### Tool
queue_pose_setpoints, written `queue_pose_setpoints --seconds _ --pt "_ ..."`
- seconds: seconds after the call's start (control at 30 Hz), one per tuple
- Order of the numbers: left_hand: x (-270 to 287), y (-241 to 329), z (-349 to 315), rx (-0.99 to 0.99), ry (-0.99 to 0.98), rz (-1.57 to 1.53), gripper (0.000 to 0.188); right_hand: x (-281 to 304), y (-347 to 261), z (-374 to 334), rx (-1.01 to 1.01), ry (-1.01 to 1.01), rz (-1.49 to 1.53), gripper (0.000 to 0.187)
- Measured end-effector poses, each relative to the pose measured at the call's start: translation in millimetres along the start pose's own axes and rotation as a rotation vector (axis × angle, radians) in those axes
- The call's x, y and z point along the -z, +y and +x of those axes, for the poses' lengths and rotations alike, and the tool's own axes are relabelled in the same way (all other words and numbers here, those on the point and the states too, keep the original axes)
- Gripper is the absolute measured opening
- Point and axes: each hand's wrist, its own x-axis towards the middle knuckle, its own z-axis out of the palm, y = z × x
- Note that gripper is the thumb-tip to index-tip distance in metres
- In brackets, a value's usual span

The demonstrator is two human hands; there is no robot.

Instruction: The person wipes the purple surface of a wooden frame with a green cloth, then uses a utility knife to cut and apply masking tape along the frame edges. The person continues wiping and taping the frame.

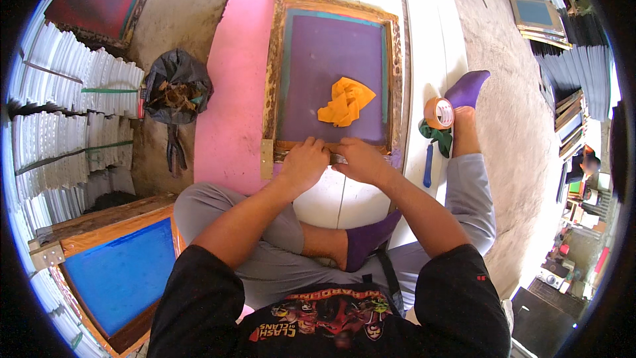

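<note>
A wooden screen-printing frame (270,86) with purple mesh lies before me, tape along its inner edges. A crumpled orange cloth (346,103) rests on the mesh. My left hand (305,164) and my right hand (361,161) meet at the middle of the frame's near rail. The fingers of both are bent over that rail and closed on it. Whether a thin strip of tape is also between the fingertips is too small to tell. To the right, a roll of brown tape (438,113) sits near my purple-socked foot.
A blue-handled tool (428,166) and a dark green cloth (435,136) lie by the tape roll. At left are a black bag of scraps (177,86), stacked white sheets (73,93) and a blue-mesh frame (126,272). More frames (536,16) lean at far right.
</note>
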Motion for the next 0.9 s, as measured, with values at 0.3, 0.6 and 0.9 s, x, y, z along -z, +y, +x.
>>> queue_pose_setpoints --seconds 0.3,0.6,0.9 --pt "-6.2 1.6 -0.2 0.039 -0.040 -0.036 0.025 16.2 37.3 -31.8 -0.223 -0.035 -0.100 0.051" --pt "2.0 1.8 6.2 0.045 -0.065 -0.091 0.030 46.7 69.3 -4.8 -0.400 -0.161 -0.111 0.035" --pt "13.8 -2.4 7.3 0.025 -0.100 -0.115 0.036 53.4 60.3 13.3 -0.327 -0.322 -0.283 0.033"
